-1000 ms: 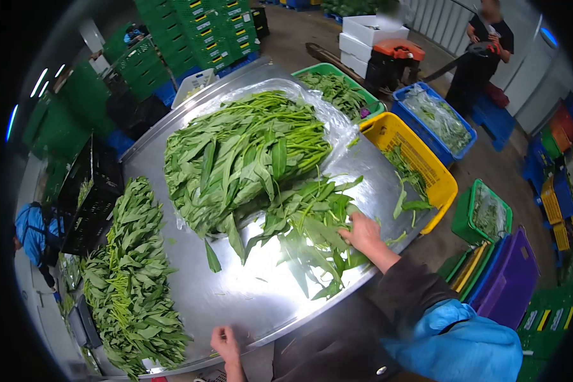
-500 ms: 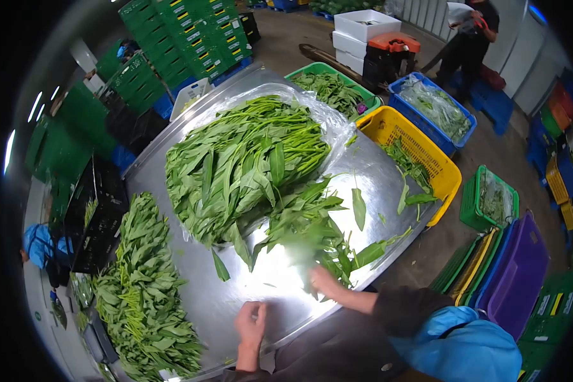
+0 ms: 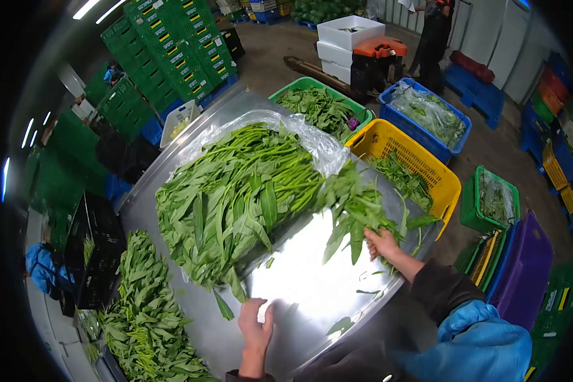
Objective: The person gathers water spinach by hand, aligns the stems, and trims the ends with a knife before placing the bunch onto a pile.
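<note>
Head view, left to right. Loose bundles of green leafy stalks [image 3: 148,318] lay along the left edge of the shiny stainless-steel table [image 3: 312,286], beside a black plastic crate [image 3: 95,254]. A large heap of long-stemmed leafy greens [image 3: 235,191] rested on a clear plastic sheet [image 3: 312,137] at the table's middle. The left hand [image 3: 256,323] lay flat on the bare steel near the front edge, fingers spread wide, gripping nothing. The right hand [image 3: 383,244] was closed around a handful of leafy green stalks [image 3: 353,204], lifted above the table's right side, just beside the yellow slotted plastic basket [image 3: 449,181]. Green, blue and purple crates stood farther right.
</note>
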The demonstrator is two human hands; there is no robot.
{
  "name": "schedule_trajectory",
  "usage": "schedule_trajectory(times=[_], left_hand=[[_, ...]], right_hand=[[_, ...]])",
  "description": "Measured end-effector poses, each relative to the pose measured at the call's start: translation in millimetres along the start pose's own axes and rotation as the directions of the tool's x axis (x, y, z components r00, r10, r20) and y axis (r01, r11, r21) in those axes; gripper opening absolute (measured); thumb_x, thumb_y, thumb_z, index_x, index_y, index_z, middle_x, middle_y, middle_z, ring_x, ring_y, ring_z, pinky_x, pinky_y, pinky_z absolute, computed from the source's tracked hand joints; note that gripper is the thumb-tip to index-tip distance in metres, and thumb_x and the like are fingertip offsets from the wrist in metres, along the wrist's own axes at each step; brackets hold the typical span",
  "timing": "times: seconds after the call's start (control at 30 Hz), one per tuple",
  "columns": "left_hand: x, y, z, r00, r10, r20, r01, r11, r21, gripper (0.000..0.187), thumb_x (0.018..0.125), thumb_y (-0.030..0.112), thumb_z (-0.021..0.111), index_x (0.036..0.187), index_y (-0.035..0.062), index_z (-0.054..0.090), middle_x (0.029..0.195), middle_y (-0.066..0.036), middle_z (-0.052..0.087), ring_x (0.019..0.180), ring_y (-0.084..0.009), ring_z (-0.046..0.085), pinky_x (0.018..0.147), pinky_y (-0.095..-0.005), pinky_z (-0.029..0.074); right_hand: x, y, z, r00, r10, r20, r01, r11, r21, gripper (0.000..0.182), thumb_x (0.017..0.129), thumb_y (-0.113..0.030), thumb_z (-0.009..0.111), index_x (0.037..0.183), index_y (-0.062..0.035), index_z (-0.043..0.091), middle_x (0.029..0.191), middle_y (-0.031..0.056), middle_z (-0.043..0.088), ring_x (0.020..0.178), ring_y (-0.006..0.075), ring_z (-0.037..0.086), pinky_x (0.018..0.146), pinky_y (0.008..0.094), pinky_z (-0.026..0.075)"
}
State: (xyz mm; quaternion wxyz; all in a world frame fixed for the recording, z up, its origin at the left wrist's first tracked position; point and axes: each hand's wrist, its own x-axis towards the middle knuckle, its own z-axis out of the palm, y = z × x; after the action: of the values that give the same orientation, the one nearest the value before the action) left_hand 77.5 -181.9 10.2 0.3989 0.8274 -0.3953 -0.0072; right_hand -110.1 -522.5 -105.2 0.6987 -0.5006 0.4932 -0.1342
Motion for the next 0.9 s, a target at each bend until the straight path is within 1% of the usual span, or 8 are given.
schedule_trajectory(times=[0.2, 0.27, 0.37, 0.4, 0.43, 0.57, 0.77, 0.9], left_hand=[[107, 41, 38, 0.977, 0.215, 0.004, -0.214, 0.968, 0.128, 0.041, 0.074, 0.008, 0.070, 0.112, 0.0006, 0.058, 0.112, -0.017, 0.060, 0.114, -0.0372, 0.052, 0.096, -0.0426, 0.041], [140, 49, 50, 0.970, 0.237, 0.048, -0.241, 0.959, 0.149, 0.045, 0.074, 0.009, 0.071, 0.116, 0.0006, 0.056, 0.118, -0.018, 0.058, 0.120, -0.0378, 0.049, 0.100, -0.0433, 0.039], [188, 49, 65, 0.954, 0.293, 0.058, -0.299, 0.941, 0.157, 0.049, 0.075, 0.012, 0.071, 0.120, 0.0010, 0.054, 0.122, -0.018, 0.056, 0.122, -0.0382, 0.047, 0.102, -0.0434, 0.037], [206, 48, 66, 0.959, 0.280, 0.034, -0.282, 0.948, 0.146, 0.049, 0.075, 0.011, 0.070, 0.120, 0.0016, 0.054, 0.123, -0.018, 0.055, 0.123, -0.0374, 0.046, 0.103, -0.0436, 0.037], [223, 48, 65, 0.963, 0.266, 0.035, -0.268, 0.945, 0.187, 0.049, 0.075, 0.011, 0.070, 0.120, 0.0018, 0.053, 0.123, -0.019, 0.055, 0.123, -0.0376, 0.046, 0.103, -0.0437, 0.037], [284, 28, 69, 0.973, 0.204, 0.111, -0.228, 0.930, 0.288, 0.053, 0.075, 0.014, 0.072, 0.123, 0.0015, 0.052, 0.124, -0.020, 0.055, 0.125, -0.0384, 0.044, 0.104, -0.0438, 0.036], [358, 10, 93, 0.954, 0.159, 0.254, -0.247, 0.898, 0.364, 0.060, 0.078, 0.025, 0.071, 0.127, -0.0001, 0.049, 0.129, -0.024, 0.050, 0.127, -0.0389, 0.041, 0.105, -0.0441, 0.034], [396, -18, 104, 0.949, 0.111, 0.296, -0.224, 0.897, 0.380, 0.060, 0.083, 0.033, 0.067, 0.127, -0.0030, 0.049, 0.128, -0.025, 0.052, 0.126, -0.0395, 0.042, 0.105, -0.0440, 0.034]], right_hand=[[20, -35, -7, 0.981, -0.061, -0.182, 0.105, 0.963, 0.246, 0.054, 0.090, -0.036, 0.061, 0.119, 0.0036, 0.040, 0.064, 0.0085, 0.057, 0.039, 0.0130, 0.050, 0.034, 0.0278, 0.043], [4, -47, 0, 0.998, 0.027, -0.055, -0.011, 0.960, 0.281, 0.078, 0.088, -0.041, 0.063, 0.138, 0.0068, 0.026, 0.070, 0.0098, 0.060, 0.043, 0.0113, 0.051, 0.034, 0.0264, 0.040], [6, -29, -9, 0.997, 0.075, -0.018, -0.074, 0.996, 0.053, 0.061, 0.086, -0.040, 0.065, 0.124, 0.0026, 0.046, 0.073, 0.0105, 0.061, 0.049, 0.0182, 0.057, 0.041, 0.0321, 0.045], [-1, -28, -19, 0.954, -0.300, 0.030, 0.285, 0.868, -0.407, 0.051, 0.084, -0.037, 0.066, 0.116, -0.0004, 0.051, 0.076, 0.0110, 0.062, 0.056, 0.0224, 0.059, 0.048, 0.0353, 0.048], [-8, -31, -26, 0.788, -0.568, 0.238, 0.531, 0.431, -0.729, 0.042, 0.082, -0.034, 0.068, 0.108, -0.0033, 0.056, 0.080, 0.0116, 0.063, 0.062, 0.0267, 0.062, 0.055, 0.0385, 0.050], [-17, -58, -30, 0.857, -0.362, 0.367, 0.476, 0.282, -0.833, 0.041, 0.076, -0.026, 0.070, 0.109, -0.0060, 0.056, 0.098, 0.0142, 0.061, 0.089, 0.0328, 0.060, 0.076, 0.0403, 0.049], [22, -156, 9, 0.699, -0.526, 0.484, 0.707, 0.411, -0.575, 0.040, 0.081, -0.019, 0.066, 0.115, -0.0024, 0.052, 0.114, 0.0177, 0.055, 0.100, 0.0357, 0.058, 0.084, 0.0427, 0.048], [95, -189, 55, 0.531, -0.721, 0.445, 0.831, 0.341, -0.439, 0.037, 0.081, -0.013, 0.064, 0.115, -0.0013, 0.053, 0.119, 0.0157, 0.053, 0.105, 0.0338, 0.057, 0.087, 0.0406, 0.047]])
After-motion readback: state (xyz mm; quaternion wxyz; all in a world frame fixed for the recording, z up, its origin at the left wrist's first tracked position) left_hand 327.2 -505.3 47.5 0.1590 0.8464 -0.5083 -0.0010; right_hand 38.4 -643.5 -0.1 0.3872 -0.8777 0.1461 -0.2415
